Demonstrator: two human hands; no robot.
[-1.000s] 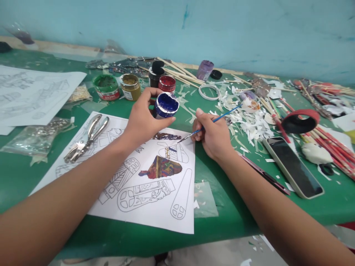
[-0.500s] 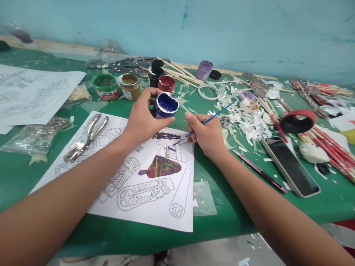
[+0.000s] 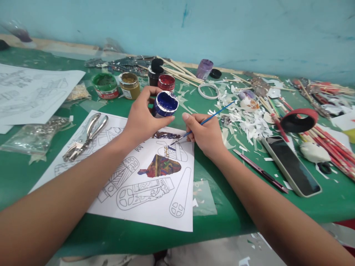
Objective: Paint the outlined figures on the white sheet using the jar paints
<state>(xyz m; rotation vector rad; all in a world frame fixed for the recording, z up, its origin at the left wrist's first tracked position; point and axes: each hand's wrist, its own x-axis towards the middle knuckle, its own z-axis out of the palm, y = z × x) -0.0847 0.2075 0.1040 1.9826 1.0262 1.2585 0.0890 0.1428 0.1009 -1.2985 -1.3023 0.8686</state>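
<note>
We take the printed sheet on the green tabletop as our landmark and read from its left side across. On the sheet's upper left corner lie the metal pliers, untouched and unmoved over the last second. Beyond the sheet's far edge stand the green paint jar, the ochre jar and the red jar, all where they were.

Over the sheet's far edge our left hand curls around the blue paint jar, fingers and thumb closed on its wall, the jar open and tilted toward us. That grip and its place are the same as a second ago.

The change is on the right. Our right hand pinches the thin blue brush between thumb and fingertips, and it has slid leftward, from off the sheet's right edge to over its upper right corner. The brush tip now rests at the outlined shape just above the multicoloured painted patch, where a small blue mark shows. We judge from this that the brush has gone from travelling to laying blue paint on the sheet.

Well to the right of the sheet lie the paper scraps, the dark phone and the red ring, unchanged.
</note>
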